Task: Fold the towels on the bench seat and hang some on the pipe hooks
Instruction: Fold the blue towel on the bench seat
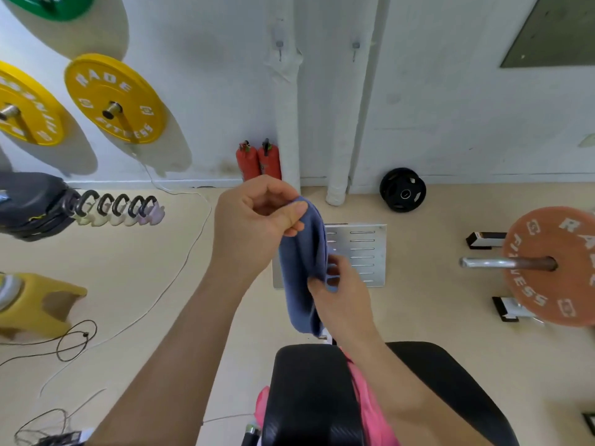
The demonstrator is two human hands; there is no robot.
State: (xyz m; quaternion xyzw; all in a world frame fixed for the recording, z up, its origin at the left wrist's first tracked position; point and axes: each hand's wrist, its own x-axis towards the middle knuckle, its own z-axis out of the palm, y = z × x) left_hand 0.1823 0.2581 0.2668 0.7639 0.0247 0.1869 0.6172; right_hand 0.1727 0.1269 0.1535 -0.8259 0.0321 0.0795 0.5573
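Both my hands held the blue towel point(302, 265) in the air above the far end of the bench seat point(309, 394). My left hand point(254, 220) pinched its top fold between thumb and fingers; my right hand point(338, 288) gripped its middle. A pink towel point(370, 410) lay on the seat.

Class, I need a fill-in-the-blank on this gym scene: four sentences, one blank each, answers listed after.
1. Both hands hold a folded towel coloured ____.
2. The left hand grips the towel's ____ end, while the right hand is lower.
3. A ____ cloth lies on the black padded bench seat.
4. Both metal hooks on the white pipes hold ____ towels.

Answers: blue; top; pink; no
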